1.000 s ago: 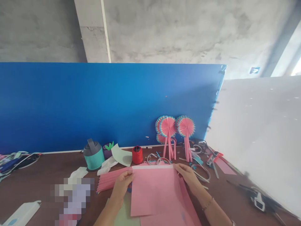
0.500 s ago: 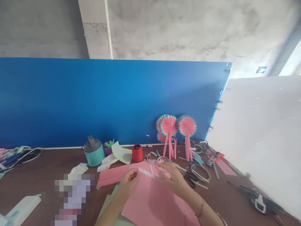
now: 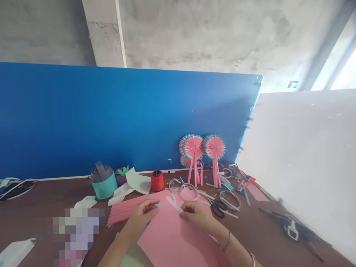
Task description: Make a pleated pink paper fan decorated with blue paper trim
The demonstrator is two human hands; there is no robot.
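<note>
A large pink paper sheet (image 3: pixel 175 241) lies at an angle in front of me, over pale green paper (image 3: pixel 136 256). My right hand (image 3: pixel 196 215) is above its right half, thumb and fingers pinched on the end of a narrow white strip (image 3: pixel 174 204). The strip slants up and left across the pink paper. Over the sheet's upper left edge, my left hand (image 3: pixel 144 211) has its thumb and fingertips drawn together at a small pale bluish piece (image 3: pixel 159 204), too small to name. Pleated pink paper (image 3: pixel 122 211) lies behind the left hand.
Rolls of clear tape (image 3: pixel 189 191) and black-handled scissors (image 3: pixel 219 208) lie beyond my right hand. Pink paper rosettes (image 3: pixel 194 147) lean on the blue partition (image 3: pixel 111 118). A red container (image 3: pixel 157 180) and a teal-grey pot (image 3: pixel 104 181) stand at the back. A glue gun (image 3: pixel 244 183) lies right.
My hands have come away from the strip's flat position across the paper. The right fingers, earlier spread, now pinch the strip's end; the left hand no longer touches it. The view has shifted right.
</note>
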